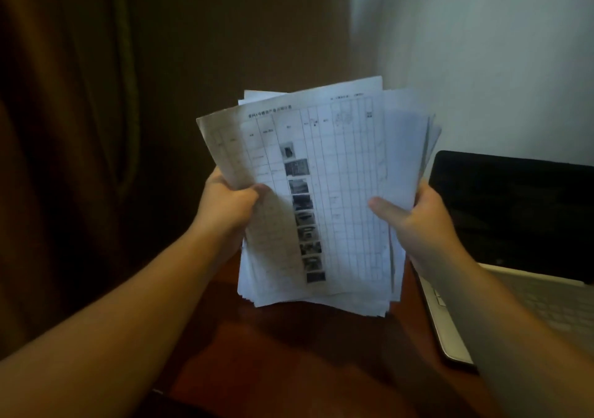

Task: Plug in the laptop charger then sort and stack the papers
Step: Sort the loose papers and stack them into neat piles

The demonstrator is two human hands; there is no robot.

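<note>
Left hand: pinches the papers' left edge. Right hand: grips their right edge, thumb on front. Papers: uneven, fanned sheaf, held upright above the tabletop, left of the open laptop. Risk: loose sheets may slip out.

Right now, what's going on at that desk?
A person is holding a loose stack of papers upright over a reddish wooden desk. The left hand grips the stack's left edge and the right hand grips its right edge, thumbs on the front. The sheets are fanned and uneven, not yet squared; the top one is a printed table with a column of small photos. An open laptop, screen dark, sits on the desk to the right. No charger is visible.
</note>
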